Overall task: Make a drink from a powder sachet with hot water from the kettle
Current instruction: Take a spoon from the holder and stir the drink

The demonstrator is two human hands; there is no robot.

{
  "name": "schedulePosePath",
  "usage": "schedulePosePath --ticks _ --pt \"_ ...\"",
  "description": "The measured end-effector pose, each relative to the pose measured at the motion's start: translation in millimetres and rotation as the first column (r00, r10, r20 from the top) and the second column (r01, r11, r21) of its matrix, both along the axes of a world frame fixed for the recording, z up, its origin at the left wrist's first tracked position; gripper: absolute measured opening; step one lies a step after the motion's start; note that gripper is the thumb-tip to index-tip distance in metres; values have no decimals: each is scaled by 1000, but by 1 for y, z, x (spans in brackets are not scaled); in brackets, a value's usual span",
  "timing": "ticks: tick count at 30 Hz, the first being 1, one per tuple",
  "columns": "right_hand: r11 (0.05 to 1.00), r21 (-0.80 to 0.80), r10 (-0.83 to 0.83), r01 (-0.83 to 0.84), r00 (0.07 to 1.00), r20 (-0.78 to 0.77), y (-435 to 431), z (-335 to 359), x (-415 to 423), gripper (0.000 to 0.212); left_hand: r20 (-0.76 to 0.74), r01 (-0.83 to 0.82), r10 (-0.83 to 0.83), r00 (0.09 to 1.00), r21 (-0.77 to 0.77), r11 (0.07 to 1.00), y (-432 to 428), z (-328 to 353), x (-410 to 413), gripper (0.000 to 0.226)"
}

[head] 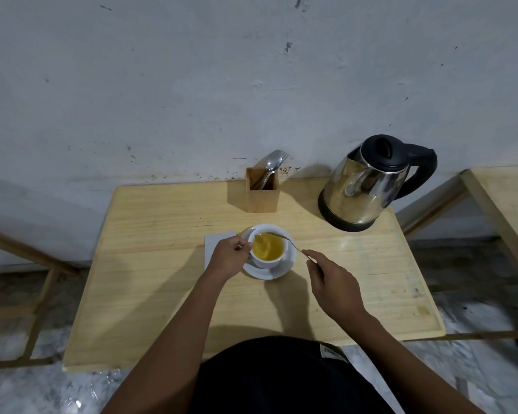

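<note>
A white cup (pixel 266 262) full of yellow liquid stands on a white saucer (pixel 284 268) in the middle of the wooden table (pixel 162 288). My left hand (pixel 228 258) grips the cup at its left side. My right hand (pixel 331 282) pinches the handle of a metal spoon (pixel 284 240), whose bowl rests over the cup's far rim. The steel kettle (pixel 362 189) with a black lid and handle stands at the table's back right, apart from both hands. A pale flat sachet or paper (pixel 214 243) lies left of the saucer, partly under my left hand.
A wooden holder (pixel 262 192) with spoons and a fork stands at the back centre against the wall. A second wooden table (pixel 506 204) is at the right. Wooden frame legs (pixel 39 309) stand at the left over a marbled floor.
</note>
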State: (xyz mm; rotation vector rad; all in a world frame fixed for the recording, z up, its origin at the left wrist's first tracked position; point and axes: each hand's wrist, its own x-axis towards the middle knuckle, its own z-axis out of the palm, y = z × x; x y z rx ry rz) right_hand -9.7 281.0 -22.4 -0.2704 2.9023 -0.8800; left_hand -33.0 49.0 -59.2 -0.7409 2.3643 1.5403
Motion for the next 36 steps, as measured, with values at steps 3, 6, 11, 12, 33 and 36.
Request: schedulePosePath --ticks 3,6,11,12,33,36 --pt "999 -29 -17 17 1000 13 -2 -2 0 31 11 -5 4 1000 11 1000 0 1 0 23" --pt "995 -89 -34 41 997 70 -4 -5 0 31 14 -12 11 1000 13 1000 0 1 0 23" --pt "990 -126 -43 55 994 97 -4 -5 -3 29 27 -20 20 999 5 1000 1 3 0 19" --pt "990 -131 -46 59 994 96 -4 -5 -4 29 29 -19 19 999 5 1000 2 4 1 19" --pt "998 -54 -12 12 1000 6 4 -7 4 31 48 -18 17 999 19 1000 4 11 2 23" --pt "999 -30 -33 34 999 21 5 -8 4 31 51 -18 17 999 16 1000 3 9 2 21"
